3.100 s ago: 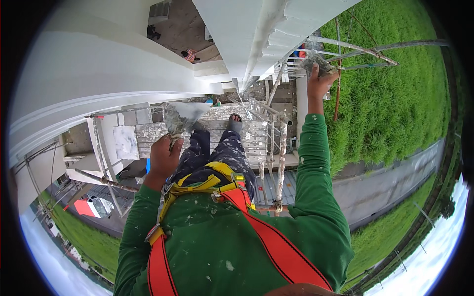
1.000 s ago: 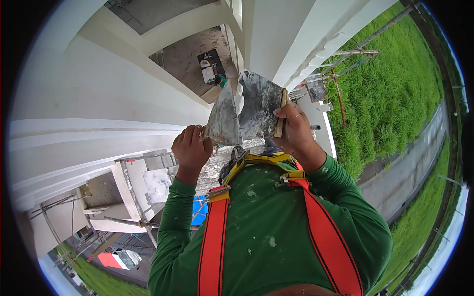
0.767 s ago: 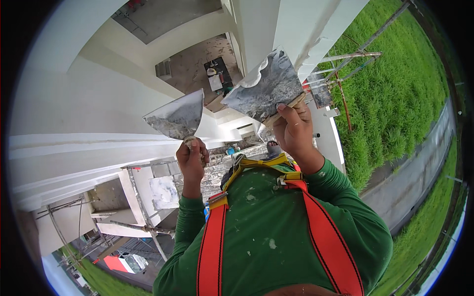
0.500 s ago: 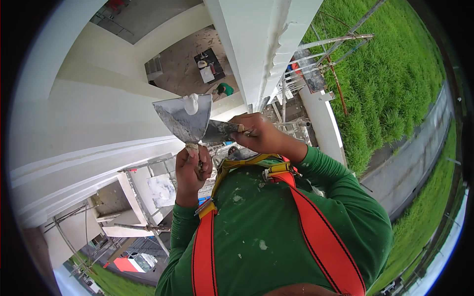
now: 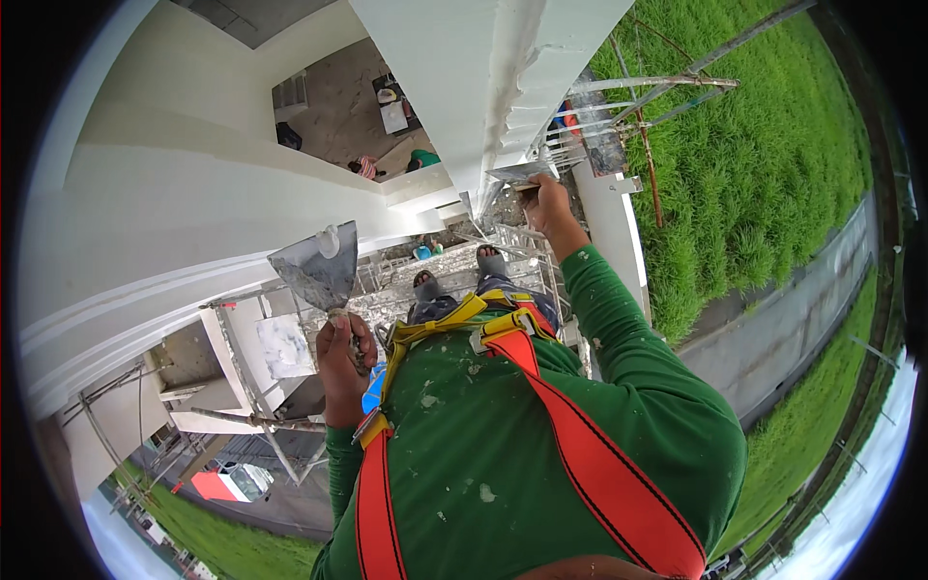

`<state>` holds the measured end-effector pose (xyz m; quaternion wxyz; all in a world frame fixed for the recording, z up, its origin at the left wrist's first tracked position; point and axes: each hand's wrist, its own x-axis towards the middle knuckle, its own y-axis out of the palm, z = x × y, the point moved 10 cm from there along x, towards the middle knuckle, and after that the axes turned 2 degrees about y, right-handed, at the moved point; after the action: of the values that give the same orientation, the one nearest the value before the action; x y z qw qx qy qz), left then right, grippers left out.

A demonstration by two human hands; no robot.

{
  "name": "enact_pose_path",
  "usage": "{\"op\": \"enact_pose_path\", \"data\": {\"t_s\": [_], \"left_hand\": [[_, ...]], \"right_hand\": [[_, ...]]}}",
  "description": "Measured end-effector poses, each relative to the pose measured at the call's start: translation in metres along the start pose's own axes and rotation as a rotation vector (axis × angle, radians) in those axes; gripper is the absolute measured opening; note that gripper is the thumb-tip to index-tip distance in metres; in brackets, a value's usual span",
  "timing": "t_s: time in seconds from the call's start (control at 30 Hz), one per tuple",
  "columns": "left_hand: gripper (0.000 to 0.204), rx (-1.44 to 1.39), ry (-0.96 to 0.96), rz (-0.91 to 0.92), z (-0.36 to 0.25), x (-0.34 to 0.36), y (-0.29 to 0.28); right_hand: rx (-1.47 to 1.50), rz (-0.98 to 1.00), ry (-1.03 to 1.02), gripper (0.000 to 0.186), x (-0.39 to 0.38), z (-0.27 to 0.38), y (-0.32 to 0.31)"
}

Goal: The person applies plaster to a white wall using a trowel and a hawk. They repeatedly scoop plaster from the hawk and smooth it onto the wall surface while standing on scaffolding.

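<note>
My left hand [image 5: 343,362] is closed around the handle of a wide putty knife [image 5: 314,275], its blade pointing up and away from me. A dab of white putty [image 5: 330,242] clings near the blade's far edge. Farther out and to the right, my right hand [image 5: 551,211] grips a second putty knife [image 5: 517,173]. That blade lies at the lower part of the white column [image 5: 440,68]; whether it touches the surface is hard to tell. Rough ridges of white putty [image 5: 527,63] run along the column's right side.
I stand on a splattered scaffold platform [image 5: 454,275]. A pale wall with ledges [image 5: 184,213] curves along my left. Scaffold poles [image 5: 667,82] stand at the right, with grass [image 5: 764,174] beyond. Below, through an opening, people [image 5: 422,159] are near a dark board. A harness strap [image 5: 599,445] crosses my chest.
My right hand has moved away from the left putty knife, out and up to the column with its own knife. My left hand and its putty-loaded blade have shifted left and slightly down.
</note>
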<state>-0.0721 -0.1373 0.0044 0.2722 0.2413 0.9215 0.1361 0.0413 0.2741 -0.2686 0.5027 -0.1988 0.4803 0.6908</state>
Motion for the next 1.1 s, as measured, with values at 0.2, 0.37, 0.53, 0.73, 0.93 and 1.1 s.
{"op": "enact_pose_path", "data": {"t_s": [0.2,0.37,0.53,0.73,0.93,1.1], "left_hand": [[0.035,-0.004,0.014,-0.104,0.013,-0.012,-0.010],[0.034,-0.016,0.055,-0.186,0.011,-0.022,-0.025],[0.034,-0.047,0.057,-0.204,0.014,-0.025,-0.031],[0.034,-0.051,0.048,-0.183,0.018,-0.025,-0.036],[0.035,-0.072,0.045,-0.138,0.019,-0.019,-0.042],[0.035,-0.090,0.057,-0.088,0.020,-0.013,-0.046]], "right_hand": [[-0.054,0.009,0.043,0.022,0.034,0.010,0.022],[0.023,0.010,0.067,0.027,0.032,0.011,0.036],[0.104,0.037,0.042,0.029,0.024,0.016,0.043],[0.085,0.101,-0.029,0.027,-0.007,0.039,0.058],[0.059,0.184,-0.091,0.022,-0.064,0.077,0.092],[0.042,0.231,-0.149,0.021,-0.114,0.107,0.121]]}}
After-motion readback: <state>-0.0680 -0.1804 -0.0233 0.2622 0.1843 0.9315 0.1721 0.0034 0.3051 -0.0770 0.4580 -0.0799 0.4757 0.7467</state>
